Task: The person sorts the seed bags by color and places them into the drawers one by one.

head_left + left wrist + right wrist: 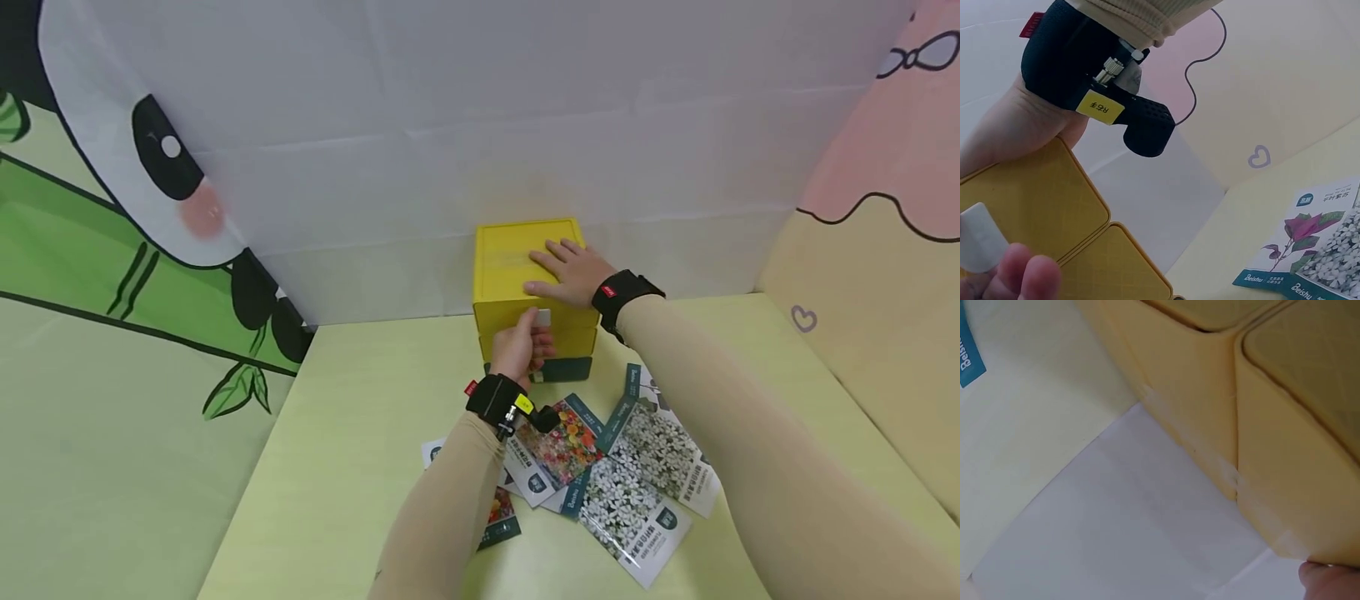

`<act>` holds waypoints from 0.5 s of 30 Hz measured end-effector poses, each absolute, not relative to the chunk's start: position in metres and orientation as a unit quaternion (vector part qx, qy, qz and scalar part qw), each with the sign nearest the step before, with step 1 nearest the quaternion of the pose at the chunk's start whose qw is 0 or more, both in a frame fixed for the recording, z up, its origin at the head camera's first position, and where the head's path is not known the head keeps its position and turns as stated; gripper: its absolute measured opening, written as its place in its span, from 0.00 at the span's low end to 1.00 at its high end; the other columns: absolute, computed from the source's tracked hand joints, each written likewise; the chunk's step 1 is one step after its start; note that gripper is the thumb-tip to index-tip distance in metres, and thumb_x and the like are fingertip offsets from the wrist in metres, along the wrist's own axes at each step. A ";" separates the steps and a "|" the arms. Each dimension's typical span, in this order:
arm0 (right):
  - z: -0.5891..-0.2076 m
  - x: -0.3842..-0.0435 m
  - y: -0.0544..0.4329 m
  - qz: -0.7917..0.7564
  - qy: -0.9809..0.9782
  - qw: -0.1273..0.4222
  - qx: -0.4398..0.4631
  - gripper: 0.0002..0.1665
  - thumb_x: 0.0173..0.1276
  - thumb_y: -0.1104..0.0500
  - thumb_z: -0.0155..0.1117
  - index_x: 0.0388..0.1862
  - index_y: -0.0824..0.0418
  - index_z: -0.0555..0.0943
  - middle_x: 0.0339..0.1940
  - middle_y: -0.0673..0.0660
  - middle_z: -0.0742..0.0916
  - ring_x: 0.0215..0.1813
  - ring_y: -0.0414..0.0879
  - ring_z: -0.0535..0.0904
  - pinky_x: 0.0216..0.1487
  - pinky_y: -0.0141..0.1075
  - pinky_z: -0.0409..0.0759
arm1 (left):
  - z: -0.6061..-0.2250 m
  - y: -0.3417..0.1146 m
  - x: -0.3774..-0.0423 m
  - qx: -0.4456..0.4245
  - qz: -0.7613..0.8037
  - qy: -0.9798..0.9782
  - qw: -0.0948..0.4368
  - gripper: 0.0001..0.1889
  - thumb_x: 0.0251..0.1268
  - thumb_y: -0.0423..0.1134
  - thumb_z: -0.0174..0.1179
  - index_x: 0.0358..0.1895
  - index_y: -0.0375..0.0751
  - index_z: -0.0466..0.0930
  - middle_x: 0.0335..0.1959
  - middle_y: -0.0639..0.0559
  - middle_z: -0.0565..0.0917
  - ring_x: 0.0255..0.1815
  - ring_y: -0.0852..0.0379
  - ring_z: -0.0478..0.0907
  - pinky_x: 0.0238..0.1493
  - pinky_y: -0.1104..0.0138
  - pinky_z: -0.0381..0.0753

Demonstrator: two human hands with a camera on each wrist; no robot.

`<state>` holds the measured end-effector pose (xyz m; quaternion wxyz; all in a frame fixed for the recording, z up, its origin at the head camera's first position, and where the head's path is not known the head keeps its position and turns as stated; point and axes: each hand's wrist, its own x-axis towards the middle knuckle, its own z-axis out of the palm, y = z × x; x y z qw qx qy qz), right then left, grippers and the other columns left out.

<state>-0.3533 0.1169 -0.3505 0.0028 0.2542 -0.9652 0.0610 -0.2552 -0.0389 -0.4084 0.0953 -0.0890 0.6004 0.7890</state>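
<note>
So far left there's a cartoon panda [161,175] on the wall sheet, next to some green bamboo [45,225], and then the pale table [322,467] starts. A flowery packet [501,518] pokes out from under the left forearm. The left hand [517,346] is up at the front of the yellow box [508,260], its grip closed up, fingers curled and thumb up, pinching the little white tab [543,317]. The box is near the back edge of the table, with something dark green [568,370] at its foot, can't tell what. A red-and-orange flower packet [562,446] lies just in front. The right hand [576,275] rests on the box top, its grip spread wide, holding nothing. Under and beside that arm are two overlapping white-flower packets [626,504], plus a magenta-flower one [1302,231] in the left wrist view. Far right, a purple heart [804,317] is on the cream wall.
</note>
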 end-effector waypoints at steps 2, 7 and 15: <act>-0.353 -0.355 0.119 0.060 -0.966 -0.001 0.253 0.54 0.63 0.19 0.31 0.79 0.49 0.50 0.79 0.61 0.53 0.77 0.61 0.43 0.72 0.61 0.40 | -0.410 -0.038 -0.257 -0.090 0.788 0.601 0.100 0.28 0.65 0.60 0.55 0.40 0.34 0.85 0.27 0.50 0.85 0.25 0.57 0.83 0.20 0.72 0.68; -0.353 -0.357 0.121 0.068 -0.965 0.010 0.252 0.56 0.61 0.18 0.29 0.79 0.50 0.51 0.78 0.61 0.54 0.77 0.61 0.43 0.72 0.62 0.40 | -0.411 -0.037 -0.261 -0.079 0.787 0.604 0.103 0.27 0.65 0.61 0.55 0.38 0.37 0.85 0.26 0.52 0.84 0.26 0.57 0.84 0.20 0.72 0.69; -0.350 -0.352 0.119 0.063 -0.966 -0.001 0.252 0.58 0.60 0.17 0.28 0.79 0.51 0.51 0.78 0.62 0.53 0.77 0.62 0.43 0.71 0.63 0.40 | -0.412 -0.040 -0.256 -0.078 0.782 0.610 0.104 0.29 0.65 0.63 0.55 0.40 0.36 0.85 0.26 0.52 0.84 0.27 0.56 0.84 0.23 0.71 0.71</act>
